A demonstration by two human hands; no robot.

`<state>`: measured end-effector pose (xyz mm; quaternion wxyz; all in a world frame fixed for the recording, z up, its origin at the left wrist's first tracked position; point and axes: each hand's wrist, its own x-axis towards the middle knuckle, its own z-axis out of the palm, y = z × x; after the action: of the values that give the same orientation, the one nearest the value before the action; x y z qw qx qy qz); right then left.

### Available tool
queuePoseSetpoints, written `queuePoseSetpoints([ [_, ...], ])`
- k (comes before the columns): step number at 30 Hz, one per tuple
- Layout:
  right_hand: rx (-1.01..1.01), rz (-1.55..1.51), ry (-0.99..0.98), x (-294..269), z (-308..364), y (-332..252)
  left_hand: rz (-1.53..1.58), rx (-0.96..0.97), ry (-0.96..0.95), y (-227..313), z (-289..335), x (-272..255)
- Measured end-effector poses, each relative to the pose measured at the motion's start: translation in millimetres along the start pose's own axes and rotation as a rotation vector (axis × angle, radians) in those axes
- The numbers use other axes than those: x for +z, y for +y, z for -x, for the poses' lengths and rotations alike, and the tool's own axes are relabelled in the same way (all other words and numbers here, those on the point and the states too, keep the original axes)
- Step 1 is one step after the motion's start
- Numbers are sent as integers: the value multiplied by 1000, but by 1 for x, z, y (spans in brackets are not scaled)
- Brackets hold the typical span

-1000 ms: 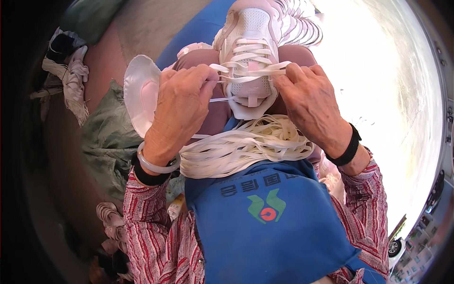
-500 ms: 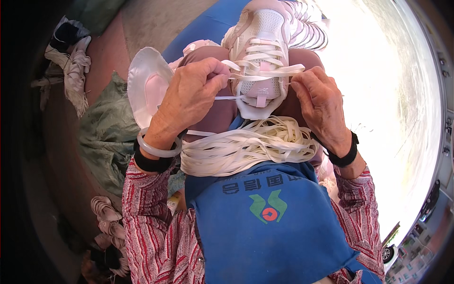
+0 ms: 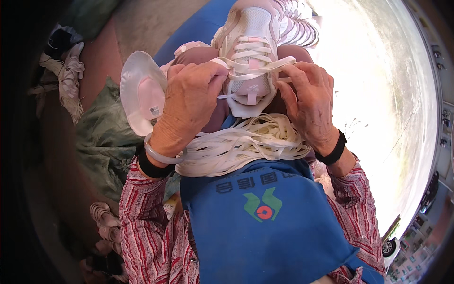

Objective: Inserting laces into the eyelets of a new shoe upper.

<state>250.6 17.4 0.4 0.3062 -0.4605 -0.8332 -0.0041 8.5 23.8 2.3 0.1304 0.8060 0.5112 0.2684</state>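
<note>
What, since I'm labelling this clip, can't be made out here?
All in the head view:
Left hand: palm, hidden by the hand's back.
Right hand: palm, likewise hidden.
Sneaker: far end, cut off by the upper edge.
Ground at right: detail, washed out by glare.
Tag: print, too small.

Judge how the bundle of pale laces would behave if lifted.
The bundle of laces would probably droop, since its flat strands curve loosely over one another. It looks light for its bulk, being thin strips. Loops crossing at its right end might tangle.
</note>
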Motion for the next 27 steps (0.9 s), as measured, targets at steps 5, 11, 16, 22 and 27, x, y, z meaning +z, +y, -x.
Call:
queuePoseSetpoints([
  [5,80,135,-184,-7,3,-12,-90,24,160,1,7,-6],
  [11,116,65,-228,7,-3,-16,-159,31,193,-1,7,1],
  [16,151,-174,-147,6,-9,-16,132,-54,109,-15,2,4],
  [22,117,-58,-120,13,-9,-25,-18,-28,223,-1,6,1],
  [27,-111,204,-253,9,-7,-28,-197,42,201,9,20,3],
])
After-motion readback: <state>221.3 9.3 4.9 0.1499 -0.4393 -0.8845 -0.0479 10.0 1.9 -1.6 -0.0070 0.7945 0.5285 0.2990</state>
